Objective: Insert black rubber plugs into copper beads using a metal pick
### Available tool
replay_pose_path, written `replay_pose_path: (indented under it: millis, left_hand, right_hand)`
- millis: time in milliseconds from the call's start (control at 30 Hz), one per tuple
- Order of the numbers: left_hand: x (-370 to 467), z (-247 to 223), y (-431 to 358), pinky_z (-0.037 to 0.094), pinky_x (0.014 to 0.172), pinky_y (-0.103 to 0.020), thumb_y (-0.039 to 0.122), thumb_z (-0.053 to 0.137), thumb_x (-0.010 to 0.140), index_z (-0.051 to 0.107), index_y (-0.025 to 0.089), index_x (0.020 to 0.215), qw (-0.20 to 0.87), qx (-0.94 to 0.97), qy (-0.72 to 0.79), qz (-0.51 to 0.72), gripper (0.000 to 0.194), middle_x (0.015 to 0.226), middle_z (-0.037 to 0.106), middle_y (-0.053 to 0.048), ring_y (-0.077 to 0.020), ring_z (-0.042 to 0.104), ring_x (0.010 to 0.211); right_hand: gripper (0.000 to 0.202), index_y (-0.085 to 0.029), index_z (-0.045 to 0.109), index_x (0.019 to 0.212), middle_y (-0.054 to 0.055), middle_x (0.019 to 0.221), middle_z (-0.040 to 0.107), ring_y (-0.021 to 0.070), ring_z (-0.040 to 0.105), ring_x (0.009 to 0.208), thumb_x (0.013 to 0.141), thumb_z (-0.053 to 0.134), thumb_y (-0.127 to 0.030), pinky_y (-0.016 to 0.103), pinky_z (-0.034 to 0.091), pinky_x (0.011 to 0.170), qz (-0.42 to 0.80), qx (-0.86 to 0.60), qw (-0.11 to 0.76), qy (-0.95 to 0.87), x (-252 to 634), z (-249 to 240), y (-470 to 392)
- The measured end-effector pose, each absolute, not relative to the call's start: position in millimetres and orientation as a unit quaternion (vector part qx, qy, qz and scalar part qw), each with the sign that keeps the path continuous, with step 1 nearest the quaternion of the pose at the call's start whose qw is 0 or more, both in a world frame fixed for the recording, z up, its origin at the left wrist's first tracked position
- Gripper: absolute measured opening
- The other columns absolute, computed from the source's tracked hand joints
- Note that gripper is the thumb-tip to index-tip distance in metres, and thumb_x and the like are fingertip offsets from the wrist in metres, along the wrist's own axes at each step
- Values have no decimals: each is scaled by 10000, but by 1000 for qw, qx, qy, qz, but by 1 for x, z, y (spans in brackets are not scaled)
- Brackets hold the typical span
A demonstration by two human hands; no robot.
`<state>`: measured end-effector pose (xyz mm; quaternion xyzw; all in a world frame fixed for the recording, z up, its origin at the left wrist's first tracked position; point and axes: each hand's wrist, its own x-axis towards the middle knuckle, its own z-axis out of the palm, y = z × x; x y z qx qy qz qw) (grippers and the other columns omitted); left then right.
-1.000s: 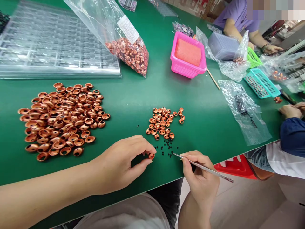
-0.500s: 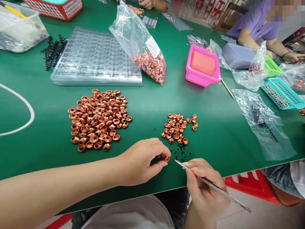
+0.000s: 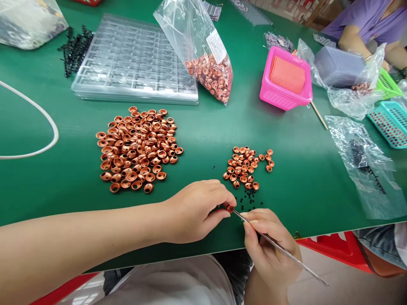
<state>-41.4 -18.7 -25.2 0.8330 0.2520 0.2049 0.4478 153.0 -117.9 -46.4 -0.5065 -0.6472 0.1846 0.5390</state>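
Note:
My left hand (image 3: pixel 203 212) pinches a small copper-coloured cup (image 3: pixel 229 208) between thumb and fingertips, just above the table's front part. From the right, my right hand (image 3: pixel 273 245) grips a thin metal tool (image 3: pixel 286 253), whose tip meets the cup. Tiny black pieces (image 3: pixel 249 195) are scattered just behind my fingers. Beyond them sits a small group of copper cups (image 3: pixel 243 167). A much larger pile of the same cups (image 3: pixel 136 148) spreads to the left, behind my left forearm. Whether the tool's tip holds a black piece cannot be made out.
Stacked clear trays (image 3: pixel 136 63) stand at the back left, a bag of copper cups (image 3: pixel 211 72) leaning over them. Further right are a pink basket (image 3: pixel 286 80), a clear bag (image 3: pixel 369 169) and a teal basket (image 3: pixel 389 123). A person's purple sleeve (image 3: pixel 346 19) shows at the far right.
The tool's tip has moved left and now touches the cup in my left hand; before, there was a gap. The camera view has shifted, so the table items appear further right and higher.

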Motion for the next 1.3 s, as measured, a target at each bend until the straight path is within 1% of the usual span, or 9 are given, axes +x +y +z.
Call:
replay_pose_path:
  millis: [100,267,400,500,733,933,1300]
  left_hand:
    - [-42,-22,-19,473,769,-300,128,569,927,646,141,1032,447,833,255,203,131,931,701,-45,-186,604,860]
    - [-41,-21,-19,475,771,-298,123,570,924,645,140,1018,445,834,258,200,122,926,698,-45,-183,603,860]
    - [-41,-23,-19,475,770,-298,129,560,931,649,140,1013,440,836,261,200,121,921,693,-47,-181,601,854]
    - [-41,-22,-19,476,768,-297,131,558,932,648,144,1019,438,836,260,203,125,923,692,-47,-180,598,851]
    - [-40,-21,-19,481,768,-300,128,553,931,650,140,1018,433,838,262,202,130,916,694,-48,-180,598,843]
    - [-42,-21,-20,478,776,-296,131,558,930,642,147,1009,437,839,255,201,116,916,693,-42,-175,597,848]
    - [-41,-21,-19,481,764,-291,148,556,936,638,161,1013,433,839,261,201,113,919,696,-43,-175,601,845]
  right_hand:
    - [389,-218,635,1046,32,957,741,179,710,851,770,654,55,358,601,722,194,-502,526,-659,154,-46,-118]
    - [398,-193,630,1048,43,966,734,173,702,869,757,656,78,347,599,731,184,-491,521,-674,154,-44,-118]
    - [357,-203,624,1036,38,956,734,165,702,850,779,657,43,338,608,709,168,-494,512,-682,153,-43,-117]
    - [363,-213,623,1050,38,961,737,161,704,841,785,659,33,332,615,702,152,-494,502,-693,153,-43,-117]
    - [365,-177,631,1036,60,961,736,162,698,851,762,676,59,332,619,715,118,-480,496,-714,152,-44,-117]
    - [373,-147,625,1036,72,974,722,160,683,883,749,680,85,334,609,737,112,-467,489,-728,153,-44,-117]
    - [362,-175,631,1033,59,968,730,165,699,856,760,675,59,331,617,708,115,-472,504,-714,153,-43,-116]
